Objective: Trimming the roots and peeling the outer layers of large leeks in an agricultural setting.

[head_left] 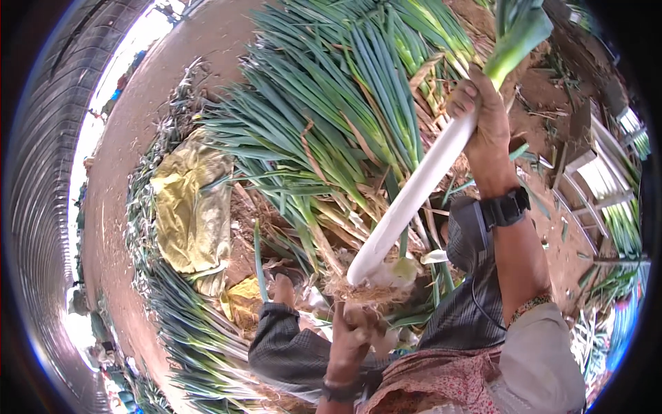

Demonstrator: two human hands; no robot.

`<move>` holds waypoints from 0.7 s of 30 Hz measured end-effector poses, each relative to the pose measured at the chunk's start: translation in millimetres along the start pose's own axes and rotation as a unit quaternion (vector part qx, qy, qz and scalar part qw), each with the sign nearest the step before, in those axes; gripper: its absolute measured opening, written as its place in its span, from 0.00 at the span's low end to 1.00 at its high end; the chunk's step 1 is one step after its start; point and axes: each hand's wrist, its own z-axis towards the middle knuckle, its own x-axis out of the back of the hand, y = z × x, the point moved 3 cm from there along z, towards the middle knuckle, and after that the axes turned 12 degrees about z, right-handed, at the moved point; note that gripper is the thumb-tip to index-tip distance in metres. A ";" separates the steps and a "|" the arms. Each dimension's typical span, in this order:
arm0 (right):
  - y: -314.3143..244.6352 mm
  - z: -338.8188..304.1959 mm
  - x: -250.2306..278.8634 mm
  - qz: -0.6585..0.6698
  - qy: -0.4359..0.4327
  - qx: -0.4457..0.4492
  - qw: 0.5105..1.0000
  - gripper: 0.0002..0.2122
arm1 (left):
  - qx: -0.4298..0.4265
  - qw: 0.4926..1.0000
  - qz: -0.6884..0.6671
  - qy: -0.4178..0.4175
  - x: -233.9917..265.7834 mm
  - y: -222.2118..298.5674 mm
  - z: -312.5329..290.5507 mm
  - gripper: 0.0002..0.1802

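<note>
My right hand (pixel 483 124) is wrapped round the upper part of a thick leek (pixel 420 190), where the white shank turns green. The leek slants down to the left, its green top (pixel 517 41) above my hand. Its root end (pixel 369 290) has a tangle of brown roots and pale loose skin beside it. Just below those roots is my left hand (pixel 350 338), its fingers mostly curled and slightly blurred. What they hold, if anything, I cannot make out. Behind the leek lies a big heap of unpeeled leeks (pixel 324 103), leaves pointing away from me.
A yellowish sack (pixel 193 200) lies left of the heap, with more leeks (pixel 200 338) below it at the lower left. On the right, a frame (pixel 593 179) stands near further leeks (pixel 623 224). My bent knees are close below the heap. Brown earth (pixel 117 207) shows at the left.
</note>
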 end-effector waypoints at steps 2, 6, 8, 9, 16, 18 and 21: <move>3.7 -6.5 1.7 0.030 0.021 0.000 0.999 0.08 | -0.072 0.937 0.340 0.021 -8.5 -0.3 29.8 0.26; 5.6 -0.6 12.5 0.049 0.044 -0.011 0.998 0.07 | 0.043 0.996 0.039 0.067 -22.9 0.2 32.6 0.24; 4.7 0.9 13.1 0.020 0.045 -0.033 0.998 0.07 | 0.041 0.981 0.178 0.071 -12.2 -7.2 14.2 0.21; 7.0 3.1 11.5 0.012 0.059 -0.040 0.997 0.08 | -0.020 0.922 0.385 0.028 -7.1 -6.1 -3.2 0.17; 76.2 0.7 30.0 -0.105 0.145 -0.191 0.965 0.07 | -0.082 0.822 0.563 0.039 26.7 18.6 -89.2 0.24; 106.0 -11.7 38.0 -0.111 0.161 -0.227 0.954 0.08 | -0.019 0.883 0.468 0.041 47.5 14.1 -145.1 0.21; 81.0 43.5 96.3 0.002 -0.078 -0.071 0.994 0.08 | -0.083 0.859 0.500 0.069 74.6 46.6 -154.6 0.19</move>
